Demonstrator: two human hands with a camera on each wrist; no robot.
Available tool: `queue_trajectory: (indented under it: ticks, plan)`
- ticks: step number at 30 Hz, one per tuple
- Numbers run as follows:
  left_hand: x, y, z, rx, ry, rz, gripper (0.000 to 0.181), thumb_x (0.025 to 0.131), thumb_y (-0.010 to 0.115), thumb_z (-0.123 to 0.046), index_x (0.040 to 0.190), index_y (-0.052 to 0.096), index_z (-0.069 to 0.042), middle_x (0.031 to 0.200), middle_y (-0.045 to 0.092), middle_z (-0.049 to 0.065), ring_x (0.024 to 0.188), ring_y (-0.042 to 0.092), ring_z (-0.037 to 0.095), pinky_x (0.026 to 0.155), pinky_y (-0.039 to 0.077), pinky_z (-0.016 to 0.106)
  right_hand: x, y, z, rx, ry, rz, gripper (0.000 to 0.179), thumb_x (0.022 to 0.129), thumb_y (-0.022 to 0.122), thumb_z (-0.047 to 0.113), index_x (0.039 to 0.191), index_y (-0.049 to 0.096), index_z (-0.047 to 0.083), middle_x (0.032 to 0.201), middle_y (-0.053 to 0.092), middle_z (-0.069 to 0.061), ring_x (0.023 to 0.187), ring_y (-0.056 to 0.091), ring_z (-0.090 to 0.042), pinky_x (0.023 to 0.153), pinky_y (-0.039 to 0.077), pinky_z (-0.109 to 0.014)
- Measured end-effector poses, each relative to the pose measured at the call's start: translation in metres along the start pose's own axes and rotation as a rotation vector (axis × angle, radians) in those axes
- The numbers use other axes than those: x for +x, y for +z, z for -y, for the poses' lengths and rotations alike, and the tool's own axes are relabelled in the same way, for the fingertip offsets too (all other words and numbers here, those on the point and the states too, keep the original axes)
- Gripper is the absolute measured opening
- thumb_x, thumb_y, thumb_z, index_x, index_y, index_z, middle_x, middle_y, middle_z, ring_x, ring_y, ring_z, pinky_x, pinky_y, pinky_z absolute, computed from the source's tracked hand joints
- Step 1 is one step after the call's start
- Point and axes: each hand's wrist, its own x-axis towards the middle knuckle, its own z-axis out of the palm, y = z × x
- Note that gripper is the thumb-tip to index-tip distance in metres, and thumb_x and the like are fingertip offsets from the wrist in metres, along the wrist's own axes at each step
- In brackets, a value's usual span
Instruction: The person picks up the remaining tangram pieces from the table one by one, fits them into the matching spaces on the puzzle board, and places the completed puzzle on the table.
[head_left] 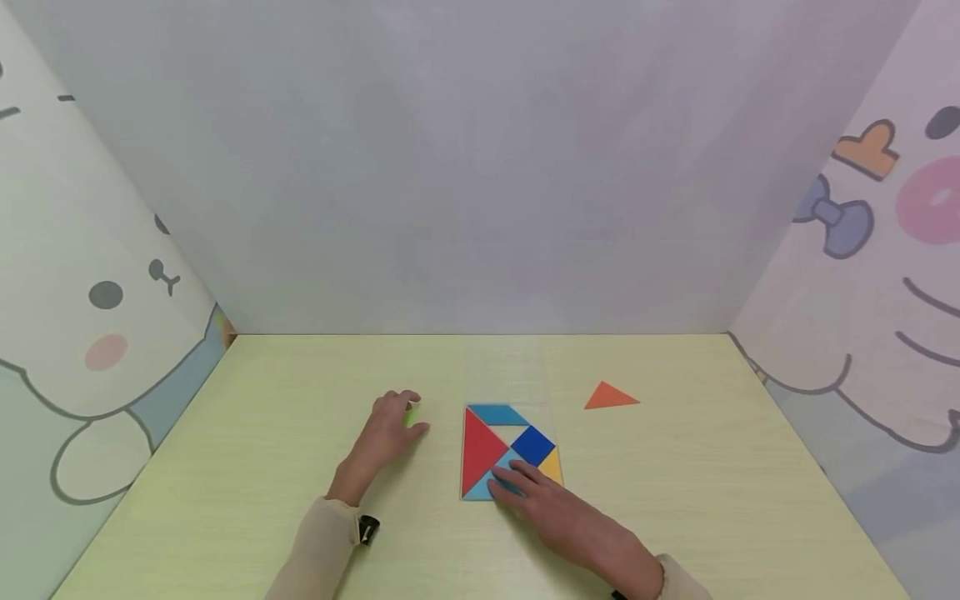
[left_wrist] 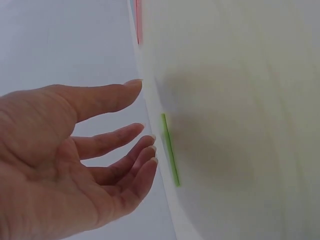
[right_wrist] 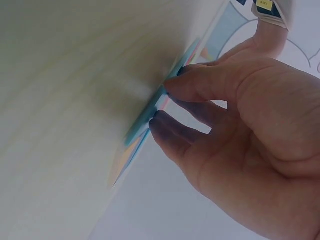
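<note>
My left hand (head_left: 388,431) hovers with loosely bent fingers over a green flat piece (head_left: 410,416). In the left wrist view that green strip lies on the table just beyond the fingertips, apart from them. Fingers of my right hand (head_left: 562,521) rest on a light blue triangle (head_left: 477,488) at the front of a square tangram board; in the right wrist view, the thumb and fingertips touch its edge (right_wrist: 137,131). Also on the board are a red triangle (head_left: 482,450), a blue parallelogram (head_left: 498,414), a dark blue square (head_left: 533,446) and a yellow triangle (head_left: 552,467), partly covered.
An orange-red triangle (head_left: 611,397) lies on the wooden table (head_left: 675,500), to the right of the board. A pale gap shows between the pieces at the board's upper middle. Behind stands a plain grey wall (head_left: 480,167); cartoon-printed panels flank the table.
</note>
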Motion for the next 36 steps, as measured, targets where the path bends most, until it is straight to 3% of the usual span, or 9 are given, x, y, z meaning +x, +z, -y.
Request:
queue_trajectory:
  ticks: [10, 20, 36]
  plan:
    - [-0.004, -0.007, 0.009, -0.007, -0.029, 0.018, 0.037, 0.092, 0.075, -0.007, 0.123, 0.061, 0.008, 0.113, 0.060, 0.020, 0.107, 0.053, 0.037, 0.090, 0.047, 0.052, -0.001, 0.000, -0.001, -0.012, -0.047, -0.041, 0.055, 0.098, 0.061, -0.007, 0.150, 0.054, 0.010, 0.153, 0.051, -0.008, 0.142, 0.044, -0.035, 0.098, 0.055, -0.039]
    - [-0.005, -0.010, 0.012, -0.023, -0.021, 0.027, 0.032, 0.092, 0.074, -0.002, 0.119, 0.062, 0.008, 0.102, 0.059, 0.016, 0.098, 0.054, 0.032, 0.087, 0.048, 0.050, -0.001, 0.000, -0.001, 0.002, -0.032, -0.019, 0.057, 0.098, 0.061, -0.007, 0.151, 0.053, 0.012, 0.155, 0.049, -0.007, 0.143, 0.042, -0.034, 0.097, 0.055, -0.038]
    - [-0.004, -0.007, 0.011, -0.046, -0.035, 0.039, 0.024, 0.092, 0.074, -0.001, 0.113, 0.064, 0.004, 0.104, 0.059, 0.016, 0.102, 0.053, 0.034, 0.090, 0.049, 0.050, -0.002, 0.000, -0.002, 0.014, -0.021, -0.021, 0.057, 0.098, 0.060, -0.008, 0.151, 0.053, 0.012, 0.155, 0.049, -0.007, 0.143, 0.042, -0.035, 0.098, 0.055, -0.038]
